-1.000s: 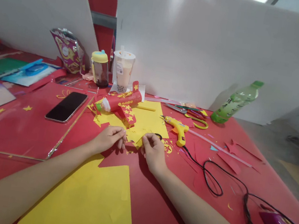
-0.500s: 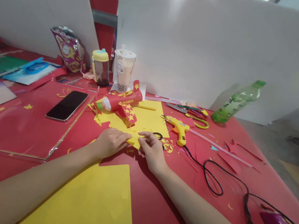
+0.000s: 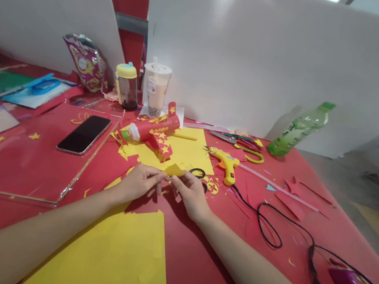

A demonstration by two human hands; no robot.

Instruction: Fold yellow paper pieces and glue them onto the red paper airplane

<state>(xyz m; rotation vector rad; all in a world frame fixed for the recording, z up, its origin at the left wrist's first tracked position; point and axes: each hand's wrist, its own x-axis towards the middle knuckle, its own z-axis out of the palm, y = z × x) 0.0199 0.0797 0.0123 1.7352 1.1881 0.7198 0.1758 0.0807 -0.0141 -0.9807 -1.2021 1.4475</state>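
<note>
A small piece of yellow paper [image 3: 174, 170] is pinched between both hands at the middle of the red table. My left hand [image 3: 141, 183] grips its left side with thumb and fingers closed. On the right side, my right hand [image 3: 191, 193] is closed on the same piece. Black-handled scissors [image 3: 198, 173] lie just behind my right hand, partly hidden by it. Beyond the hands, a red paper rocket with yellow stars [image 3: 157, 129] rests on a yellow sheet [image 3: 191, 149]. A larger yellow sheet [image 3: 110, 254] lies near my left forearm.
A yellow glue gun [image 3: 227, 164] with a black cord lies to the right, near scissors with yellow handles [image 3: 254, 156]. Behind stand a green bottle [image 3: 297, 130], a milk tea cup [image 3: 156, 90] and a yellow-lidded bottle [image 3: 127, 86]. A phone [image 3: 84, 134] lies left.
The yellow piece has been raised and tilted, so its face now stands up between the hands. My left fingers have turned from lying over the paper to pinching it.
</note>
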